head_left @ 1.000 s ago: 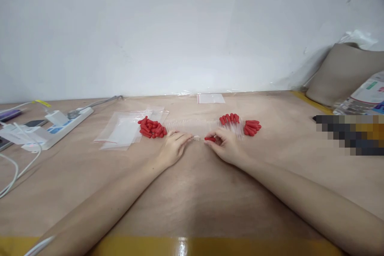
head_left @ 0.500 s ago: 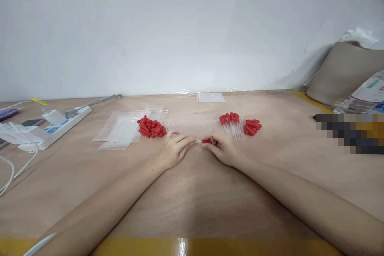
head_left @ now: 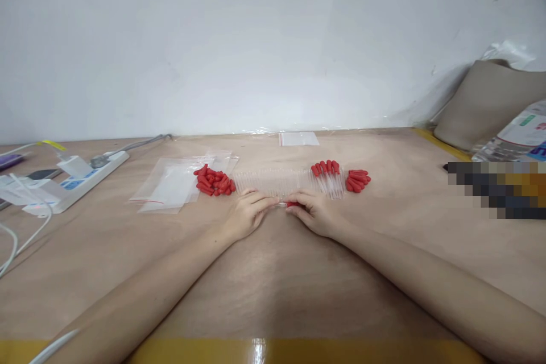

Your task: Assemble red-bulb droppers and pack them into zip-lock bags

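Observation:
My left hand (head_left: pixel 251 213) is closed, pinching a clear dropper tube (head_left: pixel 282 203) near its end. From the other side, the closed fingers of my right hand (head_left: pixel 314 213) grip a red rubber bulb (head_left: pixel 292 203) that meets the tube's right end; how far it sits over the tube is hidden. Behind my hands lies a row of clear tubes (head_left: pixel 273 181). At its right end, several droppers with red bulbs (head_left: pixel 326 168) lie side by side. Loose red bulbs form a heap (head_left: pixel 215 181) on the left and a smaller group (head_left: pixel 358 180) on the right.
Clear zip bags (head_left: pixel 170 182) lie left of the bulb heap, and another bag (head_left: pixel 299 139) rests near the wall. A power strip (head_left: pixel 81 182) with chargers and cables stands far left. At the right are a plastic bottle (head_left: pixel 518 133) and a grey-brown container (head_left: pixel 478 105).
My right hand has shifted slightly left toward my left hand, and its fingers now cover more of the red bulb. My left hand is nearly still.

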Available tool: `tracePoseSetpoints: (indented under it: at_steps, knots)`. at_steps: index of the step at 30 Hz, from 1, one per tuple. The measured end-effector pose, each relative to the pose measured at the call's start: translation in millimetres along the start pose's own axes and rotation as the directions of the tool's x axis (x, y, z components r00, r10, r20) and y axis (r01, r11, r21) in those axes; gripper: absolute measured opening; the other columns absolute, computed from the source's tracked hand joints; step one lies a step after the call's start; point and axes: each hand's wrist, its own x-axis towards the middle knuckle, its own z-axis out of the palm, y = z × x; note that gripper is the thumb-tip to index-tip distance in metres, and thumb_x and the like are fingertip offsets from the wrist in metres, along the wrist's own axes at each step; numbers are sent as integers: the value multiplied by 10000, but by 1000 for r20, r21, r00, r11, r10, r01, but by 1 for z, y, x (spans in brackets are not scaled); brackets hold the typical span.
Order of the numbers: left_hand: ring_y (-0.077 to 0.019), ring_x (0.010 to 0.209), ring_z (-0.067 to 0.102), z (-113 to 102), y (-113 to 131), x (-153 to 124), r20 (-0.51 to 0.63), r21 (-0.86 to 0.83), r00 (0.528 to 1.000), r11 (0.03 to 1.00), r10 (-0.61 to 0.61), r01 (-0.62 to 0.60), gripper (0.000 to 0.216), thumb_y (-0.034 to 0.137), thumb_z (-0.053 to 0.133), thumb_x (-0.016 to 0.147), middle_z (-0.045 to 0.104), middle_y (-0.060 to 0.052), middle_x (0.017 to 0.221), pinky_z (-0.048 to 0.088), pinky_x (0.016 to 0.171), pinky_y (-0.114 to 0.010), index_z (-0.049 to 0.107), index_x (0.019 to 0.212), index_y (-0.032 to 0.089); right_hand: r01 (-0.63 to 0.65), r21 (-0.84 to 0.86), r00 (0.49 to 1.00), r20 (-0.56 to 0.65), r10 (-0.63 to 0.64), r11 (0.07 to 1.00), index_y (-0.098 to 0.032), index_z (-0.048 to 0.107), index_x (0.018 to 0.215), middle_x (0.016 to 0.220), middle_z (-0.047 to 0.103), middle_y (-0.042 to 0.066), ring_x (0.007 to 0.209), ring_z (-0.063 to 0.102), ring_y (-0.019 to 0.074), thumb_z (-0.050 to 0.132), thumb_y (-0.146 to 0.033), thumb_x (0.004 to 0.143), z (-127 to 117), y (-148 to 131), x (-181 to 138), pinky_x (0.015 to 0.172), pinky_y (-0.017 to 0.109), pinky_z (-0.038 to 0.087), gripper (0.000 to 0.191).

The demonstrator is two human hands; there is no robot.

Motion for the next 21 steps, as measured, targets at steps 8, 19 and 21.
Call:
tracePoseSetpoints:
  at_steps: [8, 19, 21]
  knots:
    - [-145, 804, 582, -1, 0, 1, -3, -42, 999, 998, 40, -40, 259, 140, 414, 850, 641, -63, 877, 493, 716, -295, 583, 1042, 183, 54, -28, 999, 4, -54, 998, -198, 596, 832, 766, 623, 33, 706, 572, 136, 485, -237, 836, 0, 1, 0, 644, 268, 464, 117]
    - [-138, 762, 592, -1, 0, 0, 37, 91, 983, 979, 179, -182, 306, 106, 380, 849, 653, -49, 856, 494, 756, -324, 542, 1094, 191, 145, -148, 986, 98, -131, 978, -185, 552, 886, 768, 547, 53, 708, 512, 157, 444, -225, 840, 1, 5, -4, 639, 279, 436, 124]
    - [-142, 766, 591, 1, -1, 2, 48, 86, 983, 980, 178, -181, 306, 106, 374, 848, 651, -50, 850, 493, 757, -330, 546, 1087, 191, 149, -166, 985, 109, -132, 975, -184, 553, 877, 762, 545, 54, 703, 510, 160, 443, -231, 841, 1, 4, -3, 636, 281, 433, 124]
